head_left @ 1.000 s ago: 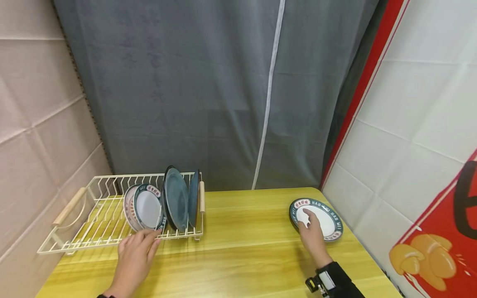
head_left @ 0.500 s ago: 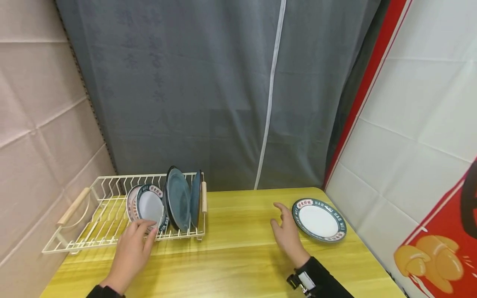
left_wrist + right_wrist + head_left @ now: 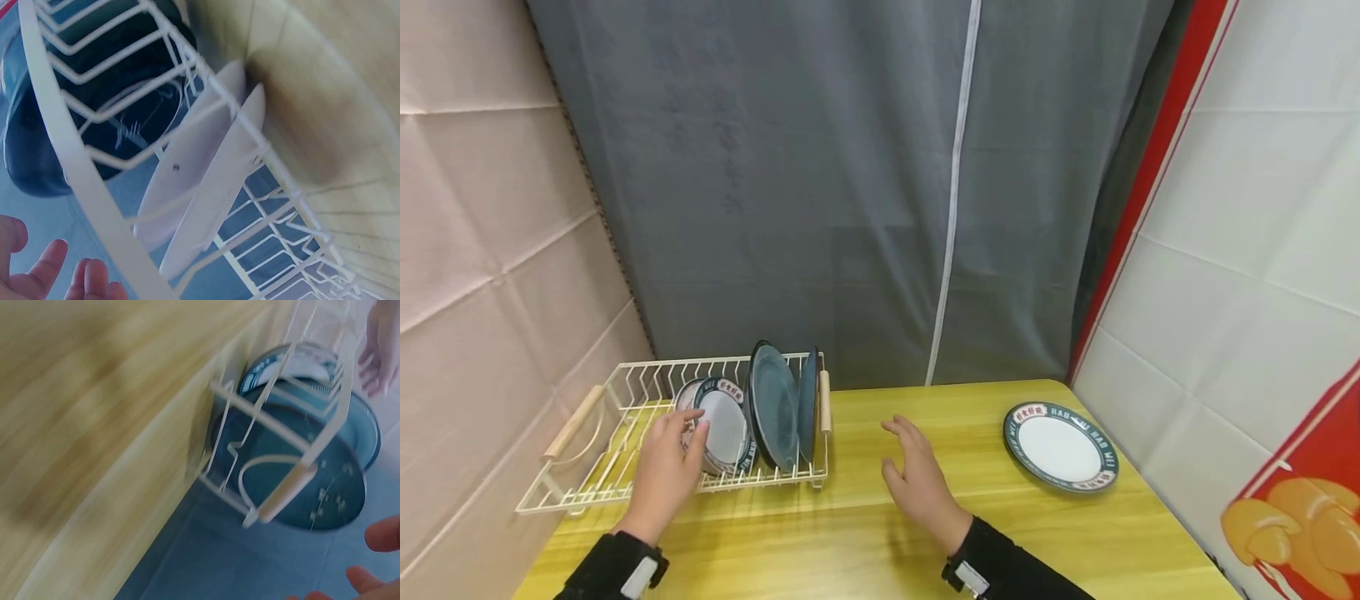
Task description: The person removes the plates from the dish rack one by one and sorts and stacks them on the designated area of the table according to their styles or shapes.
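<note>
My left hand (image 3: 664,471) hovers at the front of the white wire dish rack (image 3: 775,478), fingers loosely bent and holding nothing. Just beyond its fingertips, two small white plates (image 3: 724,423) with patterned rims stand on edge in the slots. To their right, larger blue plates (image 3: 777,408) also stand upright; in the right wrist view a blue plate (image 3: 300,487) has small floral marks. My right hand (image 3: 921,483) is over the middle of the table, thumb and fingers apart, with nothing in it. A white plate (image 3: 1060,450) with a green lettered rim lies flat at the right.
The rack has wooden handles (image 3: 825,402) at both ends, and its left slots hold no plates. Behind the yellow wood-grain table (image 3: 865,533) hangs a grey curtain (image 3: 775,208). White sheeted walls (image 3: 1240,250) stand close on both sides.
My right hand has left the plate on the right and moved left across the table. My left hand has lifted slightly from the rack's front rail. The view has shifted a little left.
</note>
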A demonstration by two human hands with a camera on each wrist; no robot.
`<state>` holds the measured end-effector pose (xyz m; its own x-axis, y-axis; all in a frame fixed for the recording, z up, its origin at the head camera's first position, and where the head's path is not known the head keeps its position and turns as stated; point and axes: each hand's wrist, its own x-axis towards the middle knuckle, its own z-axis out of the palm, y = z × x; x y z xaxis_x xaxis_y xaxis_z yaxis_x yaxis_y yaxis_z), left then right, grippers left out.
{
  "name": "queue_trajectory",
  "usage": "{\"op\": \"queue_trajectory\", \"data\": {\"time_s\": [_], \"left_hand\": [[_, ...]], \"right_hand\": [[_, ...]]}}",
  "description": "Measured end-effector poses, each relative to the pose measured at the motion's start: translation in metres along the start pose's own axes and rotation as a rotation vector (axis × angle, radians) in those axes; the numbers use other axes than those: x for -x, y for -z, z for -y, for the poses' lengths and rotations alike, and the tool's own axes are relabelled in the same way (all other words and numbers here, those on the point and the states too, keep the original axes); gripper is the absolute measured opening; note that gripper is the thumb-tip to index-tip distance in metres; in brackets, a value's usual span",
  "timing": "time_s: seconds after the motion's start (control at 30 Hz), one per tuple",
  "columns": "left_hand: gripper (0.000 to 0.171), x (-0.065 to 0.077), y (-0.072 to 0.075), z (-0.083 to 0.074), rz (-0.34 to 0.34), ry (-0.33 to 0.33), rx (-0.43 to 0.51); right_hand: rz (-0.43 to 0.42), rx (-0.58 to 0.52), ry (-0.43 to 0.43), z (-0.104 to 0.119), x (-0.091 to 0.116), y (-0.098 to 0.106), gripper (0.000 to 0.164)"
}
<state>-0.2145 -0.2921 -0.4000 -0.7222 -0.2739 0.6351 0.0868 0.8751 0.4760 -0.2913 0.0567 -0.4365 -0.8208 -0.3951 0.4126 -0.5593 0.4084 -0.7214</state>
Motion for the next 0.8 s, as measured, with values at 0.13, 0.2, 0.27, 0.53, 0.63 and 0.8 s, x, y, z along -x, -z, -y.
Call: {"op": "queue_trajectory", "data": {"time_s": [0.13,0.2,0.27,0.53,0.63,0.8], "left_hand": [[0.033,-0.016,-0.003,0.003,0.0,0.055,0.018],[0.035,-0.024,-0.005,0.004,0.007,0.073,0.029],[0.037,-0.03,-0.007,0.005,0.013,0.089,0.033],[0.04,-0.045,-0.007,0.018,0.016,0.164,0.02],[0.044,-0.049,-0.008,0.025,0.05,0.207,0.015],[0.054,-0.056,-0.009,0.037,0.184,0.298,0.01]], "right_hand": [[0.052,0.01,0.046,0.007,0.004,-0.013,0.048],[0.077,0.011,0.062,0.01,0.008,-0.019,0.049],[0.105,0.019,0.071,0.012,0.011,-0.025,0.049],[0.212,0.067,0.131,0.016,0.02,-0.049,0.051],[0.211,0.096,0.171,0.018,0.021,-0.054,0.052],[0.194,0.133,0.246,0.018,0.02,-0.06,0.056]]}}
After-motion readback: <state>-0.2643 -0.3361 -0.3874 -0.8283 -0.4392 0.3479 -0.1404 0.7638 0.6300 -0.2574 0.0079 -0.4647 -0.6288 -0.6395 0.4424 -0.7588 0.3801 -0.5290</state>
